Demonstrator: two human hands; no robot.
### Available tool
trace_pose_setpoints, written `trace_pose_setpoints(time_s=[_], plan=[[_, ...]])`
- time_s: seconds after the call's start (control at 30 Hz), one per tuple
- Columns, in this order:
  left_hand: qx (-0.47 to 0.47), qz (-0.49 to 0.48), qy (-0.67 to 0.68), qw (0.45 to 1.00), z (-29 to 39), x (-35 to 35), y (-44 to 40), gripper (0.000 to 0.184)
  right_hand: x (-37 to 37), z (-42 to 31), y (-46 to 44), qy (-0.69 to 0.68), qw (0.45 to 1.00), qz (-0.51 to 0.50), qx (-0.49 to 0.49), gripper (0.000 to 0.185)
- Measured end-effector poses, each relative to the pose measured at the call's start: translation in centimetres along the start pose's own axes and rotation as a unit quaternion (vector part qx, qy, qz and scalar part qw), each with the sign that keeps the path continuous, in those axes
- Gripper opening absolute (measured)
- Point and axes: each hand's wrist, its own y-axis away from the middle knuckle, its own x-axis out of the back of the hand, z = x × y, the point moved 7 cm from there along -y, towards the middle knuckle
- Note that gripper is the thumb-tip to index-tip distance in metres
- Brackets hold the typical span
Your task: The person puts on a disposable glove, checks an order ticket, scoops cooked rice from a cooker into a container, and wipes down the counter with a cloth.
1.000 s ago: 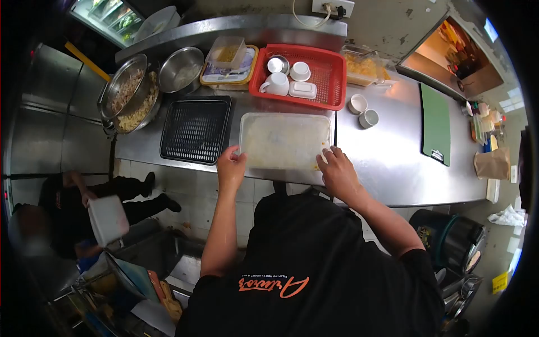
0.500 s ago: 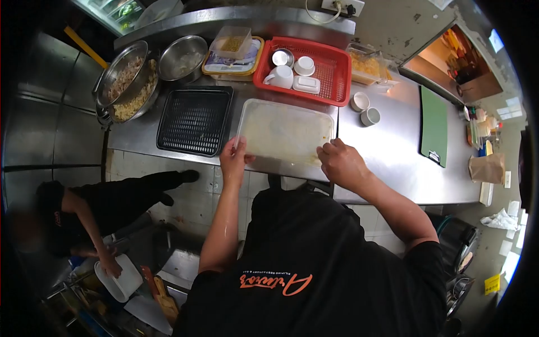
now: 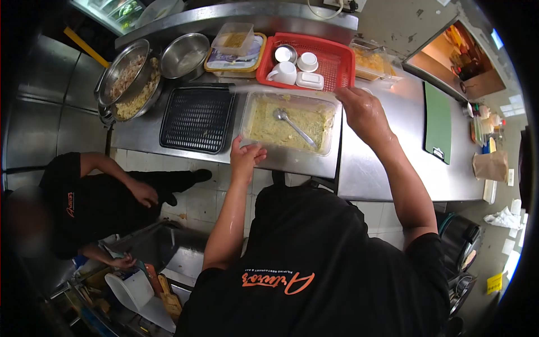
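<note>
The translucent plastic lid (image 3: 283,92) is pinched by the right hand (image 3: 366,115), seemingly to expose the clear rectangular plastic container (image 3: 281,146) on the silvery steel table (image 3: 143,133), the left hand (image 3: 246,162) loosely open beside it.

**One head view looks steeply down across the table (image 3: 387,168)**

Worn on the head, the camera sits above the black shirt (image 3: 348,253), just back from the table's near edge, and faces forward and down. Its lens is wide: straight lines bow, black fills the corners of the view, and the table's left and right ends both fit in. The near edge crosses the middle; the far edge lies in the upper part, with the wall (image 3: 387,25) beyond. Floor (image 3: 208,199) shows below the near left corner. Both hands (image 3: 365,118) appear whole, at arm's reach from the lens.
</note>
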Motion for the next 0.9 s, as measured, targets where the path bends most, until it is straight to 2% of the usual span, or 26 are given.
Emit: trace_pose_setpoints(time_s=[0.1,0.13,0.17,0.2,0.3,0.33,0.37,0.47,0.6,0.67,0.73,0.77,0.87,0.9], plan=[[-0.121,0.116,-0.091,0.982,-0.3,2.0,-0.4,0.051,-1.0,2.9,-0.3,-0.008,0.999,-0.02,-0.037,0.02],[-0.237,0.12,-0.22,0.939,3.1,0.5,1.1,0.043,-1.7,4.2,0.1,-0.012,0.998,-0.023,-0.054,0.021],[-0.347,0.121,-0.34,0.865,6.3,-1.7,2.8,0.035,-2.1,5.6,0.5,-0.021,0.996,-0.012,-0.088,0.022],[-0.446,0.119,-0.448,0.766,8.4,-4.1,4.5,0.028,-2.6,6.9,1.0,-0.03,0.992,-0.003,-0.12,0.023],[-0.429,-0.086,-0.517,0.736,8.5,-9.6,0.5,0.009,-3.8,8.8,2.9,-0.057,0.98,0.022,-0.187,0.028],[-0.438,-0.121,-0.546,0.704,8.0,-11.0,-1.2,0.009,-3.9,8.9,3.0,-0.067,0.976,0.033,-0.203,0.03],[-0.448,-0.155,-0.573,0.669,7.0,-12.1,-2.8,0.01,-3.5,8.4,3.0,-0.048,0.978,0.055,-0.195,0.033],[-0.458,-0.217,-0.701,0.502,4.4,-14.4,-5.4,0.012,-1.8,6.9,3.4,-0.011,0.977,0.098,-0.191,0.041],[-0.467,-0.254,-0.709,0.463,3.7,-15.3,-6.0,0.011,-0.3,4.3,4.1,-0.014,0.985,0.111,-0.129,0.037],[-0.482,-0.275,-0.705,0.442,4.0,-15.3,-5.9,0.011,-0.7,3.4,4.5,-0.036,0.987,0.104,-0.116,0.025],[-0.499,-0.27,-0.684,0.459,5.2,-15.1,-5.8,0.01,-1.9,3.0,4.6,-0.066,0.987,0.069,-0.13,0.014],[-0.507,-0.268,-0.673,0.467,5.8,-14.9,-5.6,0.009,-2.6,3.1,4.6,-0.094,0.981,0.035,-0.164,0.014],[-0.535,-0.221,-0.63,0.517,9.0,-13.7,-3.9,0.006,-3.5,3.6,4.0,-0.082,0.983,0.005,-0.166,0.014],[-0.502,-0.215,-0.612,0.572,9.3,-13.6,-4.0,0.005,-3.4,4.2,3.9,-0.093,0.98,0.011,-0.175,0.014]])
